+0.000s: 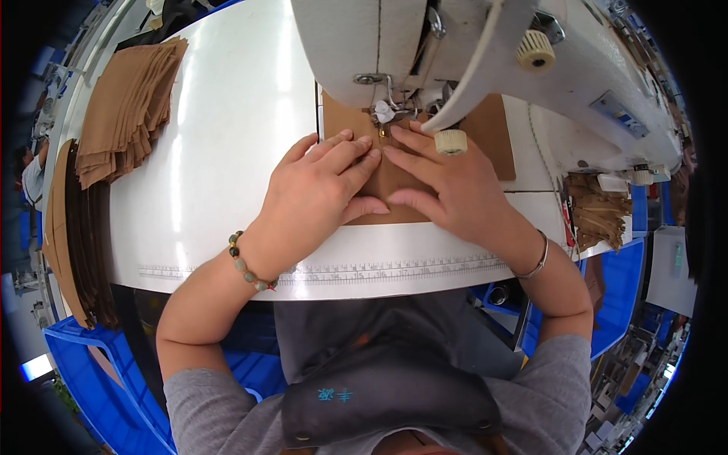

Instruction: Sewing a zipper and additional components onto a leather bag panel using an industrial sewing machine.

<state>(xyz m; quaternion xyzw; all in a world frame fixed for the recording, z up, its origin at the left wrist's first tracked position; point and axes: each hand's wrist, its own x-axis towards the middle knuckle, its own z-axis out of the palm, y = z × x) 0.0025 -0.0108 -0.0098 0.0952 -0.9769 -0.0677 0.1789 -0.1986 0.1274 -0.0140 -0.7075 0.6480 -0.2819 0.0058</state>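
A brown piece of flat material (493, 136) lies under the needle area of a white sewing machine (576, 91), around the presser foot (384, 121). My left hand (318, 186) rests on the piece left of the foot, fingertips down and thumb stretched toward the middle. My right hand (451, 182) lies on it at the right, fingers stretched just beside and below the foot, thumb pointing left. Both hands press flat with fingers apart. Part of the piece is hidden beneath them, and the machine's head covers some of its far side.
Stacks of brown pieces (129, 106) and longer dark-brown strips (87, 235) sit on the left of the white table (205, 129). More small brown pieces (595, 212) lie right. Blue bins (91, 364) flank the table. A person (34, 171) is at the far left edge.
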